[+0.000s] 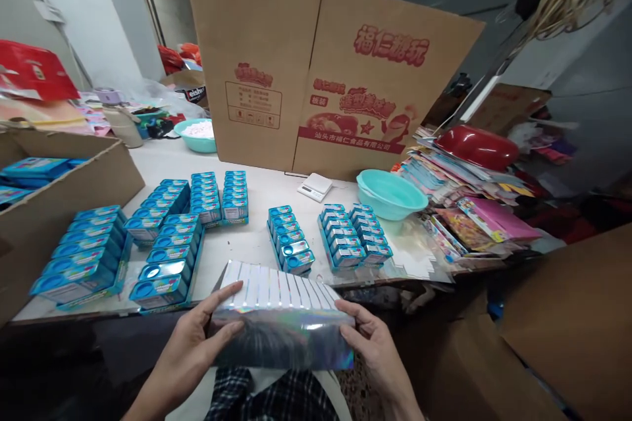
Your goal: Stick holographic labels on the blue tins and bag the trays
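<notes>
My left hand (200,335) grips the left end of a shiny silver holographic box (291,339). My right hand (370,345) has its thumb and fingers on the box's right end. A row of white strips with thin shiny lines between them shows along the box's upper face; what they are I cannot tell. The box is tilted above my lap, at the table's front edge. Just beyond it stands a row of small blue boxes (290,237) in a blue tray. Another blue tray row (165,263) lies to the left of my left hand.
More blue box rows (89,250) stand at left beside an open carton (69,187). Two rows (345,237) stand at right. Behind are a large cardboard box (266,33), a small white scale (315,187) and a turquoise basin (392,194). A red basin (476,147) tops piled papers.
</notes>
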### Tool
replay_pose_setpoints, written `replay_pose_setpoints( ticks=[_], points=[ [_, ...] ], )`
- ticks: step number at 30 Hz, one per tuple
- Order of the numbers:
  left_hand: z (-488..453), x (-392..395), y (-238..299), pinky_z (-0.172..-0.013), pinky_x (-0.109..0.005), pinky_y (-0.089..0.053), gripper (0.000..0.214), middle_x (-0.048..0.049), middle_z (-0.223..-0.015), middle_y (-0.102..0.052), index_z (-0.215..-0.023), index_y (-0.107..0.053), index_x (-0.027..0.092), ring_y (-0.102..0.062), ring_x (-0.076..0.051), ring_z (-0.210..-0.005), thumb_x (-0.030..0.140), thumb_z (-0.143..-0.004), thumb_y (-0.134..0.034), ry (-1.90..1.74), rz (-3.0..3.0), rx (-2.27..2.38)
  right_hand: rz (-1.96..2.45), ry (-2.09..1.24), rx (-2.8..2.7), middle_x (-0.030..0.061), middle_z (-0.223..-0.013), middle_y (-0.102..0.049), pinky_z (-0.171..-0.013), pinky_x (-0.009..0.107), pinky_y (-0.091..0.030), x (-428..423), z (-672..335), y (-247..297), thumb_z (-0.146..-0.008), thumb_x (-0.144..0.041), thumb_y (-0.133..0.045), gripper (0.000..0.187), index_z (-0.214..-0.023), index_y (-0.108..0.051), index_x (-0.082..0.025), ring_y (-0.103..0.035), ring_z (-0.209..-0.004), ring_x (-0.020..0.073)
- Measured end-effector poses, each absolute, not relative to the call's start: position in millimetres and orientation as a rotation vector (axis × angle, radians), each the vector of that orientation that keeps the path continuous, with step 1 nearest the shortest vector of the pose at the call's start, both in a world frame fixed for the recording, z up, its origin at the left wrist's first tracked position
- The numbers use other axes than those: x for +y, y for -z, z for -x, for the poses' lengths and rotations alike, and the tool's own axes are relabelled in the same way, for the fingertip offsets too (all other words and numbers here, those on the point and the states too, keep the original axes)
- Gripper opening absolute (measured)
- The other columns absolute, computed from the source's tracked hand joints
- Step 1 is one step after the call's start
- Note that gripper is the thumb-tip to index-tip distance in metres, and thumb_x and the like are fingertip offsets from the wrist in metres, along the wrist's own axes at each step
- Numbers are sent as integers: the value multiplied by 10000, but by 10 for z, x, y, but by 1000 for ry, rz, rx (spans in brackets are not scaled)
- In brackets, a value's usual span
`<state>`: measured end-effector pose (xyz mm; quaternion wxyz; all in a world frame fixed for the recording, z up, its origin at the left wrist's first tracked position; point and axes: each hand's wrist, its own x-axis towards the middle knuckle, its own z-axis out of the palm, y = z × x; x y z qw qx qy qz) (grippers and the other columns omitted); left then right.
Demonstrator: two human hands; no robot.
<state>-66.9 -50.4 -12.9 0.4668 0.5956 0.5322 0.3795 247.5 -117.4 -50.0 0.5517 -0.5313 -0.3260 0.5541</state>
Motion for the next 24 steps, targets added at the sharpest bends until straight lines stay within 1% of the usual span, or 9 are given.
replay_pose_setpoints(
  ticks=[4, 9, 13, 16, 17, 19, 20, 22, 24],
  points=[
    [682, -509, 33, -797, -323, -566, 468, -90, -950, -737, -1158, -741, 180, -686, -270, -933, 482, -801, -736, -934, -1602, 1406, 1451, -946, -1068, 94, -1111, -726, -884, 355, -529, -1222, -2496, 276, -839, -438, -732, 412, -1175, -702, -202, -672, -998, 253],
    [739, -541, -66, -764, -286, -506, 201, -45, -852, -603, -915, -778, 241, -609, -208, -853, 384, -906, -636, -1059, -2027, 1388, 1452, -316, -1547, 45, -877, -638, -749, 294, -491, -1196, -2613, 100, -909, -294, -651, 74, -920, -690, -232, -608, -845, 205],
    [793, -534, -86, -1022, -437, -409, 141, -71, -1018, -613, -860, -775, 285, -478, -311, -1219, 313, -905, -644, -1085, -2297, 1399, 1434, -115, -1822, 81, -1047, -625, -852, 361, -475, -1063, -2834, 18, -942, -272, -587, 139, -815, -633, -239, -592, -1029, 253],
    [767, -505, -116, -1129, -524, -275, 180, -58, -1215, -636, -852, -750, 283, -322, -338, -1408, 249, -936, -595, -1002, -2388, 1366, 1428, 9, -2044, 106, -1293, -606, -986, 458, -418, -897, -2752, -21, -942, -319, -590, 105, -1002, -636, -246, -521, -1245, 322],
    [749, -493, -132, -1146, -523, -250, 196, -46, -1198, -663, -872, -738, 277, -370, -317, -1392, 224, -952, -567, -935, -2410, 1304, 1398, 58, -2114, 122, -1353, -585, -1012, 485, -394, -842, -2645, -18, -923, -363, -622, 246, -1135, -616, -239, -487, -1292, 348],
    [718, -473, -167, -1120, -453, -311, 214, -26, -1024, -724, -908, -708, 254, -576, -247, -1187, 201, -979, -514, -780, -2423, 1144, 1279, 84, -2243, 153, -1363, -591, -1004, 488, -387, -746, -2350, 24, -895, -430, -658, 497, -1318, -532, -202, -496, -1282, 369],
    [710, -466, -183, -1054, -396, -383, 222, -17, -922, -729, -915, -697, 239, -642, -211, -1030, 205, -991, -490, -720, -2407, 1097, 1198, 32, -2306, 145, -1272, -647, -944, 446, -419, -706, -2191, 63, -920, -416, -626, 444, -1294, -544, -191, -567, -1188, 342],
    [711, -464, -205, -849, -300, -466, 254, -17, -800, -710, -885, -689, 207, -650, -173, -802, 241, -1004, -467, -690, -2332, 1121, 1107, -77, -2334, 76, -927, -713, -732, 339, -428, -636, -1917, 154, -1002, -297, -480, 168, -1042, -614, -203, -650, -843, 239],
    [716, -473, -205, -716, -260, -457, 278, -24, -746, -693, -819, -688, 189, -633, -164, -724, 279, -993, -491, -777, -2158, 1238, 1088, -79, -2296, 25, -703, -643, -609, 307, -344, -568, -1745, 222, -1036, -236, -383, 273, -848, -579, -215, -580, -620, 186]
  ],
)
